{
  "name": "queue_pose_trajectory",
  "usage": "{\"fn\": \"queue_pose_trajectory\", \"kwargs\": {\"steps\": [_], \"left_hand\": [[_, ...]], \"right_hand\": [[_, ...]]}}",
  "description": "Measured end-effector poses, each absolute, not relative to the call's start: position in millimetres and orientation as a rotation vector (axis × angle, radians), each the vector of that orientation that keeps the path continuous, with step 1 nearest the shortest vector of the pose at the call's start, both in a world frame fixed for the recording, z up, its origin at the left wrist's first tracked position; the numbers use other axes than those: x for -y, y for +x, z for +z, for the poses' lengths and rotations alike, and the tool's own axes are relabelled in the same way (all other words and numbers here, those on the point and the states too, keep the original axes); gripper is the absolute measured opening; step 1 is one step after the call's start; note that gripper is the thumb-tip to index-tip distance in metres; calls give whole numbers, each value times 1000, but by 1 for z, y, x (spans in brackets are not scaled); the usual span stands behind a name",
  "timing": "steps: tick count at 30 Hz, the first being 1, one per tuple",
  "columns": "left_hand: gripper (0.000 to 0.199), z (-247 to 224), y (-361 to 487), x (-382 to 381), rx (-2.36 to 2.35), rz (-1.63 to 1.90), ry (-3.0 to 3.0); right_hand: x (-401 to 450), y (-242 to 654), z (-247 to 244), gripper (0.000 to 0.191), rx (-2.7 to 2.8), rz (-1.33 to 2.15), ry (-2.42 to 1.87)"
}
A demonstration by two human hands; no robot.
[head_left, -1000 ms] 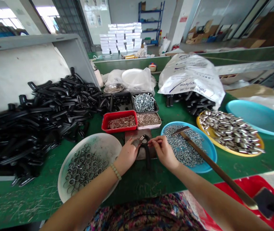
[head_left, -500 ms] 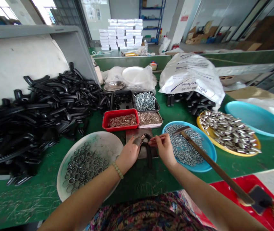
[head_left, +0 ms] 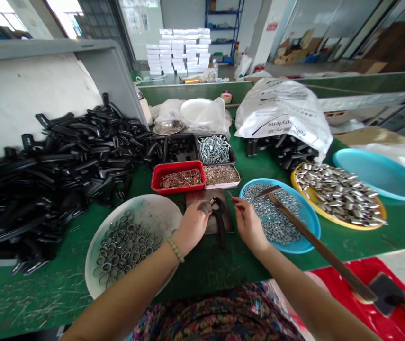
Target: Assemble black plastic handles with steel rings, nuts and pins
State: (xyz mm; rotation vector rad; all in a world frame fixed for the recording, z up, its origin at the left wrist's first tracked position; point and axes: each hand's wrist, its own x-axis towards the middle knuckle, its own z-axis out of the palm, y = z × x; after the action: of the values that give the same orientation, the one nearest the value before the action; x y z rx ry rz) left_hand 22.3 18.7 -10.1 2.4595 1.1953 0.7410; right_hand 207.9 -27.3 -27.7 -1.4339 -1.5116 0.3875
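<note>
Left hand (head_left: 192,228) clasping a black plastic handle (head_left: 220,225) on a dark metal plate (head_left: 197,200) — right hand (head_left: 248,225) pinching a thin metal pin (head_left: 229,194) between its fingertips, beside a blue basin (head_left: 312,222) of washers.

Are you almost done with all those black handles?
Can't tell which are finished; the big heap of black plastic handles may be. In hand: your left hand touches one black handle, and your right hand pinches a thin metal pin. Still left: a white round plate of steel rings and a blue round plate of small nuts, both holding plenty.
</note>
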Motion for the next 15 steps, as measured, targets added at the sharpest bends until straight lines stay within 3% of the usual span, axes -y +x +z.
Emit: {"fn": "queue_pose_trajectory", "kwargs": {"steps": [3,6,15], "left_hand": [[20,-8,28,-22,-1266,704,2573],[18,-9,33,-25,-1269,596,2683],[20,-4,36,-22,-1154,423,2755]], "right_hand": [[27,219,-28,24,1939,86,-1592],[30,220,-21,33,2007,-26,-1631],[57,254,-11,23,1977,-77,-1652]]}}
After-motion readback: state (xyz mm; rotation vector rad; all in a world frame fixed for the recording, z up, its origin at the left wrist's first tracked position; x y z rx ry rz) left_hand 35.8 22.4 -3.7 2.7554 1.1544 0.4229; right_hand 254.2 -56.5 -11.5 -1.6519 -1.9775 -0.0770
